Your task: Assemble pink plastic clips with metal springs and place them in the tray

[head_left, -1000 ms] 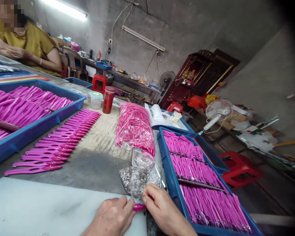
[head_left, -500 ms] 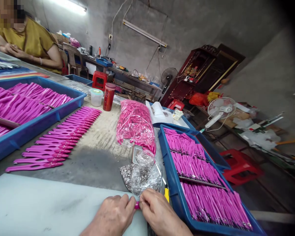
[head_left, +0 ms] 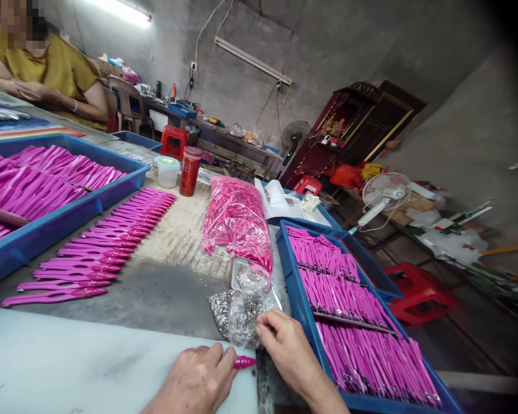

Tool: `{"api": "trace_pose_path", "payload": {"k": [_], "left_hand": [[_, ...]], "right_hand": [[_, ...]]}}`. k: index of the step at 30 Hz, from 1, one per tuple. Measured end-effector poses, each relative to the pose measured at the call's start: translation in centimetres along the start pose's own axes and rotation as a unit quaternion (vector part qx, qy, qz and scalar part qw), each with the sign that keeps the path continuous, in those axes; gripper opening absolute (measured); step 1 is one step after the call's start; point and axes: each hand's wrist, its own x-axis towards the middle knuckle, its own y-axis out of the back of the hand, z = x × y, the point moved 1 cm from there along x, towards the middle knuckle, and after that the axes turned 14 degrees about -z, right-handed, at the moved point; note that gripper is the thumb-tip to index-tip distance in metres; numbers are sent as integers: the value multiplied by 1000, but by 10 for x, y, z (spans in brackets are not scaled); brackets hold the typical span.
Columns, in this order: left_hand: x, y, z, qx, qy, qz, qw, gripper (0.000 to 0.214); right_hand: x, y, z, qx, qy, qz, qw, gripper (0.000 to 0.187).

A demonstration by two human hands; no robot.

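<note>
My left hand [head_left: 202, 374] is closed around a magenta pointed plastic piece [head_left: 244, 362], whose tip sticks out past the fingers at the right edge of the white board [head_left: 90, 359]. Its other end is hidden in my palm. My right hand [head_left: 287, 345] is at a clear plastic bag [head_left: 244, 319] of small metal pins, thumb and forefinger pinched together at the bag's right side. What those fingertips hold, if anything, is too small to make out. Loose metal pins [head_left: 220, 307] lie against the bag's left side.
A row of magenta tool-shaped pieces [head_left: 99, 241] lies on the left. Blue trays of magenta strips stand left [head_left: 99, 204] and right [head_left: 304, 322]. Beyond the pins are a bag of pink parts [head_left: 237, 218], a red bottle [head_left: 190, 172] and a tub [head_left: 168, 175]. A co-worker [head_left: 69, 75] sits far left.
My right hand has left the magenta piece and moved up and right to the bag of pins. The piece's pointed end now shows, still in my left hand.
</note>
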Motion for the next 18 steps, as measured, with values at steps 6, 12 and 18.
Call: {"api": "trace_pose_path", "payload": {"k": [6,12,18], "left_hand": [[-2,-5,0,10,21,11,1000,14],[-1,-9,-2,3,7,-6,1000,12],[-2,-8,-1,4,3,-4,1000,12]], "right_hand": [[25,-1,4,-193,-26,-11,981,23],[37,-7,2,-250,-45,-24,967,24],[43,-12,-1,-283,-58,-34,957,22]]}}
